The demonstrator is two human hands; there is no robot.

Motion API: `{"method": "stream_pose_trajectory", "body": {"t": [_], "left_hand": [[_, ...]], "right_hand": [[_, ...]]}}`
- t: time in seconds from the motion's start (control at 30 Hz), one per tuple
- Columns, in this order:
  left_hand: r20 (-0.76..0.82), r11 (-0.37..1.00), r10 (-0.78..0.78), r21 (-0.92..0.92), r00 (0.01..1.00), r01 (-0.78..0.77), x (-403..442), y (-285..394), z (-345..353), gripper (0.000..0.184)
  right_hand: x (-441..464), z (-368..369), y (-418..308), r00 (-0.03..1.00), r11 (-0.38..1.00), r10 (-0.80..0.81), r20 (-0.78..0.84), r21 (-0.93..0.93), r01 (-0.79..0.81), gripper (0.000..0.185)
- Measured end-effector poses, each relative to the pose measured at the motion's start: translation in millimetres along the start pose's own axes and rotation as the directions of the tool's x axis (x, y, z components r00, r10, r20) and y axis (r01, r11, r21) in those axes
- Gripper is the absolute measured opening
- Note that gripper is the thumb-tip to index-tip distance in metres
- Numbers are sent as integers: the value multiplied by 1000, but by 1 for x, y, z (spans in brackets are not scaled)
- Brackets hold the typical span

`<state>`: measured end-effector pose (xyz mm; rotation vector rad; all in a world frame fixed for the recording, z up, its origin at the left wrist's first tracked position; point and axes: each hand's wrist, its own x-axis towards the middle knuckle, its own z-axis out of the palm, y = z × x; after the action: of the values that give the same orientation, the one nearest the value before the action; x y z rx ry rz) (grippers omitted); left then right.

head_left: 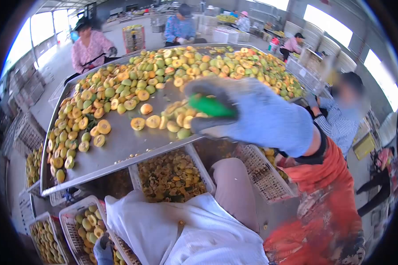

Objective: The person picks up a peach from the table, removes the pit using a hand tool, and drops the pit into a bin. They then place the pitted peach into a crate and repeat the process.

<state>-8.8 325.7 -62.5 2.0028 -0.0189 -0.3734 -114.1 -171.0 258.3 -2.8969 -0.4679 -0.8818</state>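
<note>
a big metal table [121, 137] is heaped with cut fruit [104, 126], yellow inside, with green or orange skin. the biggest pile is along the far side of the table, and it runs down the left side too. many pieces lie with the round cut side up.

the right hand [227, 95] is up over the table. it wears a blue and grey glove [274, 117], and its fingers are curled around a green thing [211, 106], holding on to it. the hand is blurry, so i can't tell just what the green thing is. some fruit lies on the table just beside that hand.

the left hand [103, 251] is low down, out from the near side of the table, at the edge of a crate [69, 232] full of fruit. only part of it shows, so i can't tell if it is grasping anything.

a scrap box [202, 170] with brown and yellow bits sits at the table's near edge. the red sleeve [327, 185] has white and dark marks, too smeary to read.

a person in pink [90, 48] is at the table's left, a person in blue [179, 28] is behind its far edge, and a person in stripes [338, 126] is at its right.
</note>
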Motion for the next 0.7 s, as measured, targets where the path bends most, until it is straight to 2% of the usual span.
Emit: {"method": "stream_pose_trajectory", "body": {"t": [0.03, 0.07, 0.1, 0.13, 0.17, 0.2, 0.23, 0.27, 0.3, 0.37, 0.43, 0.5, 0.57, 0.6, 0.63, 0.7], "left_hand": [[-86, 975, 159, 168, 984, -143, -1, -25, 0, 27], [-66, 958, 166, 249, 984, -145, -15, -13, 2, 28], [-24, 929, 177, 334, 984, -159, -25, 1, 3, 29], [-54, 934, 160, 330, 986, -134, -37, -2, 0, 29], [-18, 891, 163, 432, 986, -140, -38, 1, -2, 29], [37, 832, 171, 530, 985, -164, -35, 6, -1, 29], [59, 826, 186, 532, 981, -188, -34, 12, 1, 29], [-8, 914, 102, 394, 995, -90, -35, 15, 3, 28], [-62, 971, 0, 238, 998, 15, -38, 14, 7, 28], [-32, 958, 40, 284, 999, -30, -30, -7, 6, 28], [-104, 998, -31, 55, 994, 37, -31, 0, 7, 31], [-71, 994, 25, 112, 997, -17, -22, -25, -3, 32], [-90, 974, 165, 173, 982, -148, -7, -44, -12, 32], [-78, 998, 68, 24, 995, -66, -5, -24, -6, 31], [-66, 994, 0, 107, 998, 7, -14, -5, -2, 30], [-40, 950, -135, 280, 990, 141, -46, 97, 26, 29]], "right_hand": [[-4, -18, -14, 930, 841, 360, 73, 406, -358, 44], [-3, -37, -28, 739, 393, 613, 280, 703, -593, 52], [-21, -34, -12, 835, 287, 522, 176, 885, -366, 57], [-42, -22, 22, 957, 176, 289, 21, 982, -75, 58], [-45, -19, 10, 958, 176, 285, 17, 982, -70, 58], [-51, -17, -14, 844, -13, 537, 9, 1000, -3, 53], [-48, -15, -37, 662, -168, 748, 48, 979, 119, 47], [-25, -8, -54, 799, 218, 446, -402, 915, 339, 41], [-25, -3, -62, 795, 241, 424, -434, 900, 362, 41], [-37, 6, -74, 757, 240, 520, -396, 918, 316, 42], [-45, 12, -79, 732, 253, 561, -386, 922, 292, 42], [-53, 15, -78, 712, 266, 589, -382, 924, 276, 43], [-57, 15, -78, 692, 279, 611, -386, 922, 268, 43], [-60, 16, -77, 684, 282, 621, -383, 923, 261, 44], [-63, 18, -77, 679, 287, 627, -382, 924, 254, 44], [-69, 20, -76, 670, 293, 640, -377, 925, 241, 44]]}}
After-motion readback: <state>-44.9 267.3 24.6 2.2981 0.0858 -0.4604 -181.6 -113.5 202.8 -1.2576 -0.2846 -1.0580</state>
